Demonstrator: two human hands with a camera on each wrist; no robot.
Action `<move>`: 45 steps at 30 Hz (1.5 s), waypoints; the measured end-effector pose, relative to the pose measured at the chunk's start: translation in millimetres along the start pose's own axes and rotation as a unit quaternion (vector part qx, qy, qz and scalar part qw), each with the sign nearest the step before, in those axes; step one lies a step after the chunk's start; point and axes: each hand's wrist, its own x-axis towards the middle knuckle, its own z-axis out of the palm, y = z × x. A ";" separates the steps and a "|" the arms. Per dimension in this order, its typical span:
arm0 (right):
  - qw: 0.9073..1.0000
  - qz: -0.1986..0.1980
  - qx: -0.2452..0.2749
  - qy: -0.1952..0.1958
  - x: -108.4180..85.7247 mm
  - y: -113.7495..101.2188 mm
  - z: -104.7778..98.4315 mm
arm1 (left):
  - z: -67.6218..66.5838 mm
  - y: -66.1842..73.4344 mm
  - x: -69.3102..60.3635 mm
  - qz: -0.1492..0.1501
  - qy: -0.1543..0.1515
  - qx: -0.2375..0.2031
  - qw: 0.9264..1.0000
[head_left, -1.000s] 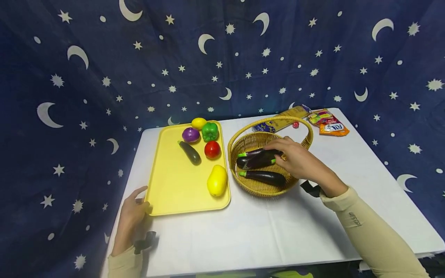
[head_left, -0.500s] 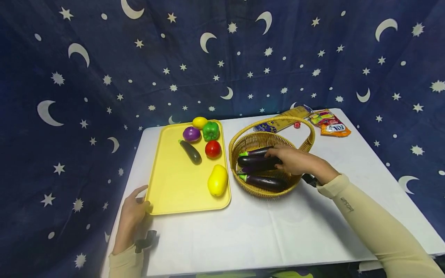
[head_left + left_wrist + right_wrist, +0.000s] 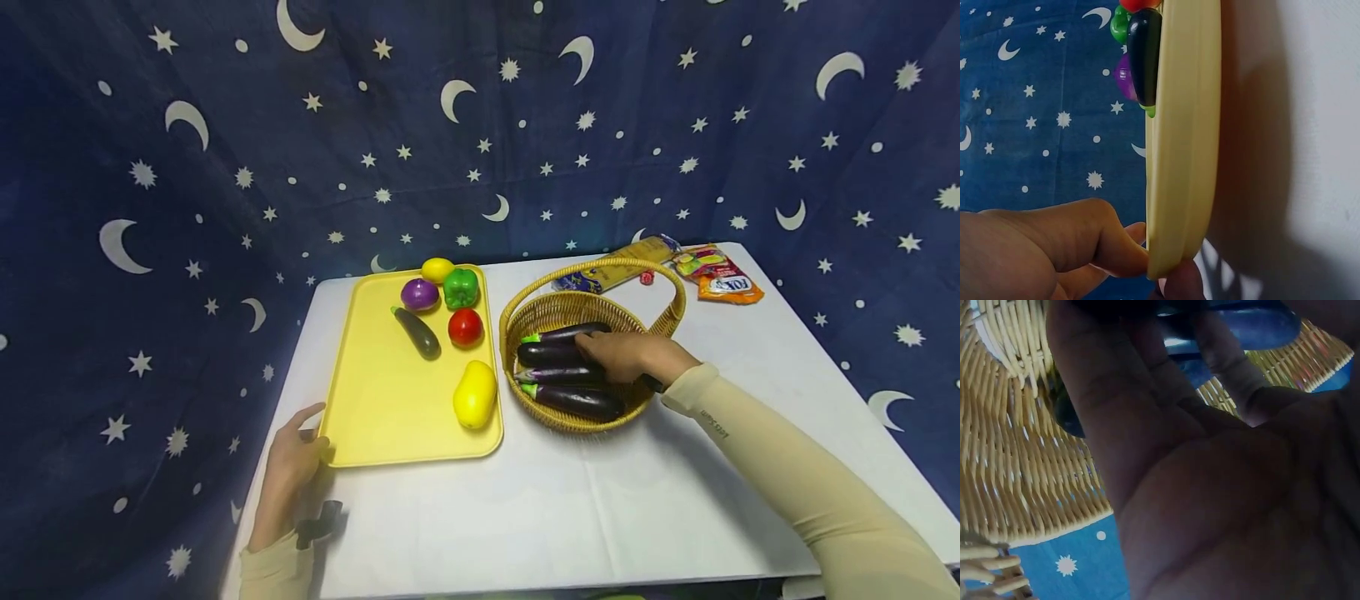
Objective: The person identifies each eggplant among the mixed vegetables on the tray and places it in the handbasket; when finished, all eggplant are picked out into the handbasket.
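Note:
My left hand (image 3: pixel 292 458) grips the near left corner of the yellow tray (image 3: pixel 375 408); the left wrist view shows thumb and fingers pinching the edge of the tray (image 3: pixel 1188 144). On it lie a small eggplant (image 3: pixel 417 333), a purple onion-like vegetable (image 3: pixel 420 294), a lemon (image 3: pixel 437 270), a green bell pepper (image 3: pixel 461 288), a tomato (image 3: pixel 465 327) and a yellow mango (image 3: pixel 475 395). Inside the wicker basket (image 3: pixel 540 312), my right hand (image 3: pixel 626 354) holds the end of a dark eggplant (image 3: pixel 551 355) among several side by side. Its fingertips are partly hidden.
The basket's tall handle (image 3: pixel 592 263) arches over the far side. Behind it lie a gold-and-blue packet (image 3: pixel 630 254), an orange and red bag (image 3: pixel 727 285) and a small red item (image 3: pixel 647 277). A starry blue cloth (image 3: pixel 480 125) hangs behind the white table (image 3: pixel 487 517).
My right hand has lowered an eggplant into the basket, and the eggplants there now lie side by side. The left hand keeps its grip on the tray. The head view has shifted slightly.

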 end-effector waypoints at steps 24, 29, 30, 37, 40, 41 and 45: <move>0.914 -0.157 0.133 0.349 -5.7 -169.8 -27.7 | -6.8 1.1 -10.3 0.010 0.014 -0.016 1.000; 0.935 -0.093 0.159 0.303 72.7 -206.1 -28.3 | -1.4 2.7 -7.5 0.020 0.017 -0.037 0.999; 0.941 -0.076 0.162 0.288 89.4 -210.0 -27.8 | -0.4 2.5 -7.7 0.023 0.018 -0.040 0.999; 0.970 0.023 0.142 0.197 179.1 -216.9 -18.7 | 5.6 2.7 -7.9 0.008 0.021 -0.045 0.999; 0.974 0.047 0.138 0.175 199.0 -216.7 -17.6 | 4.5 4.6 -8.7 0.014 0.026 -0.045 0.999; 0.975 0.051 0.134 0.169 204.0 -216.6 -17.2 | 3.7 5.5 -8.8 0.016 0.026 -0.045 0.999; 0.981 0.052 0.113 0.149 217.3 -216.6 -14.2 | 0.1 8.8 -9.4 0.017 0.027 -0.046 0.998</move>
